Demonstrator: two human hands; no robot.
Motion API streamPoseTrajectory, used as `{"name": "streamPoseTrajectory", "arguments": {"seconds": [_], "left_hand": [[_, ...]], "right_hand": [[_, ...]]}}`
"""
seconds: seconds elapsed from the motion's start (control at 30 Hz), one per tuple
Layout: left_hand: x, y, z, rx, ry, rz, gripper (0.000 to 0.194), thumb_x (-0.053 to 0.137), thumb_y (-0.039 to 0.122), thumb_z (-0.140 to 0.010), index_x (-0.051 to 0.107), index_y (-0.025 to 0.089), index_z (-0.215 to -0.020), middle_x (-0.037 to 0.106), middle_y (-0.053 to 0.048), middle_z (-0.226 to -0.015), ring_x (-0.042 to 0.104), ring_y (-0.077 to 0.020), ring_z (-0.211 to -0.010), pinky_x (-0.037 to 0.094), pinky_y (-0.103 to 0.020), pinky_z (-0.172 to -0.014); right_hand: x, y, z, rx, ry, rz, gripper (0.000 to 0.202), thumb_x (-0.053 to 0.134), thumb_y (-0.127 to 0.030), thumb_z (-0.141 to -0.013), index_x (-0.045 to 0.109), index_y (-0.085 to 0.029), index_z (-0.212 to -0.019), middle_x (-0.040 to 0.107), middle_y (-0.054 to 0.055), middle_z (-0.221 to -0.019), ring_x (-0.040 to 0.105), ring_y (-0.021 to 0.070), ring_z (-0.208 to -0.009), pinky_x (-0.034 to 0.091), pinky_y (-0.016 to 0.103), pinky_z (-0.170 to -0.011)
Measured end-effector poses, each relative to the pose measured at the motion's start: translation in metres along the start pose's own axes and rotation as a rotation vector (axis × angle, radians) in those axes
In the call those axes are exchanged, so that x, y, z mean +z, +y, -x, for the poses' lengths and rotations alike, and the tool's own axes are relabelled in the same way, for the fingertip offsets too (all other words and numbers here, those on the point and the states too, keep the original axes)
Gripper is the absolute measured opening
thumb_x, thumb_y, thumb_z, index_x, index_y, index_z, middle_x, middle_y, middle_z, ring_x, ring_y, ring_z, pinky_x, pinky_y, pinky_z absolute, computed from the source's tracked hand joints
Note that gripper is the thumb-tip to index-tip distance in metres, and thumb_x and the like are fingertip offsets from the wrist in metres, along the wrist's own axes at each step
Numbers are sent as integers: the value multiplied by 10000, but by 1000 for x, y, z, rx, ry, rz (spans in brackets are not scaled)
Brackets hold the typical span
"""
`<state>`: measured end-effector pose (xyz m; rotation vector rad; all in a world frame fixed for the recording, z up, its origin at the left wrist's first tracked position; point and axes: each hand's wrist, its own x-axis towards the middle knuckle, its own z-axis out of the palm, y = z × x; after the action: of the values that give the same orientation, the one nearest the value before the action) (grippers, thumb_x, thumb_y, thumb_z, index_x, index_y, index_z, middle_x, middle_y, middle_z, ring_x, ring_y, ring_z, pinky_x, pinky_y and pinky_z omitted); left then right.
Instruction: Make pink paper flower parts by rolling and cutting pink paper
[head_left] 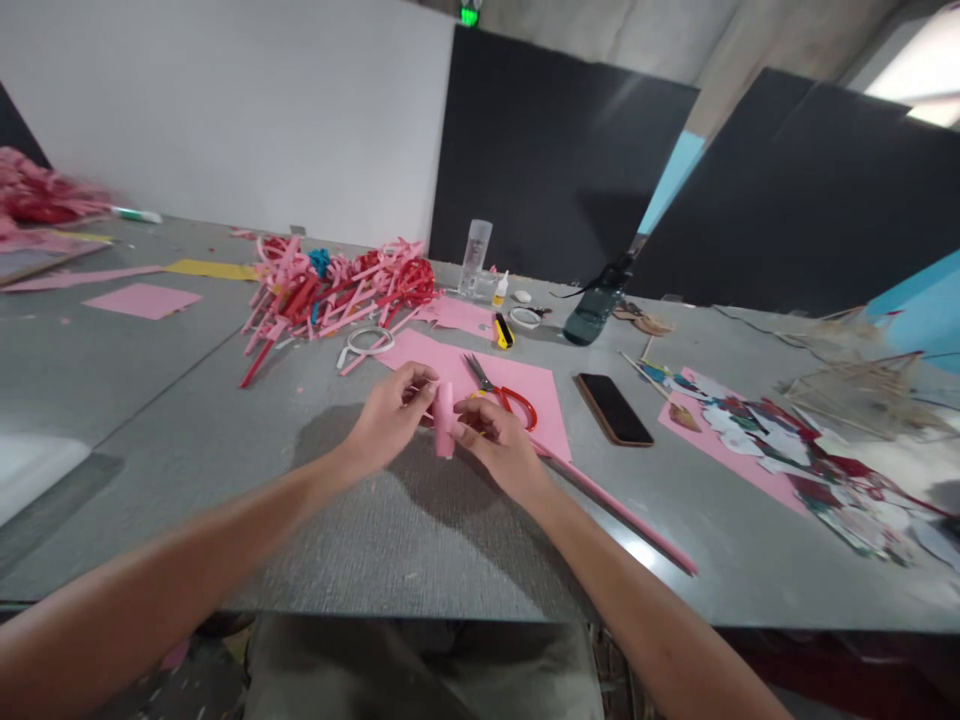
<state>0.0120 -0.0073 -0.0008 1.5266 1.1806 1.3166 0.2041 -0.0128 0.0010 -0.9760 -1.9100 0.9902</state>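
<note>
Between my hands is a pink paper strip (444, 420), partly curled and held above the grey table. My left hand (397, 408) pinches it from the left side. From the right, the fingers of my right hand (495, 440) close on its other edge. Just beyond my right hand lie scissors (514, 402) with red handles, resting on a pink paper sheet (551, 400). A long thin pink stick (622, 512) runs from beside my right hand toward the front right.
A heap of pink and red paper flowers (337, 285) lies at the back left. Beyond the scissors are a yellow cutter (503, 330), a glue bottle (500, 290), a clear bottle (475, 258) and a dark bottle (596, 305). A phone (615, 408) and paper cutouts (795, 450) lie right.
</note>
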Motion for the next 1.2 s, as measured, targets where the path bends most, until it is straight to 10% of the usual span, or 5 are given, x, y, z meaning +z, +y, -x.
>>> {"name": "streamPoseTrajectory", "arguments": {"seconds": [0.63,0.9,1.2], "left_hand": [[20,23,25,34,-149,135,533,742,426,-829,497,234,-1262,568,-118,-1340,606,-235,-1209,536,-344,-952],[22,11,20,-127,-266,223,435,669,475,-868,600,162,-1163,691,-99,-1058,676,-194,-917,541,-275,-717],[15,-2,5,-141,-27,297,338,713,204,-730,643,151,-1056,686,-84,-1062,650,-186,-955,509,-285,-812]], "right_hand": [[-6,3,0,-241,222,343,180,618,-122,-773,523,-220,-890,624,34,-911,578,197,-822,455,309,-733],[-8,5,-2,-263,187,562,259,533,3,-710,473,-227,-814,603,35,-892,523,228,-873,375,325,-737],[-8,5,-7,-227,176,543,242,638,-98,-800,616,-225,-1005,650,70,-1053,534,277,-1017,419,389,-863]]}}
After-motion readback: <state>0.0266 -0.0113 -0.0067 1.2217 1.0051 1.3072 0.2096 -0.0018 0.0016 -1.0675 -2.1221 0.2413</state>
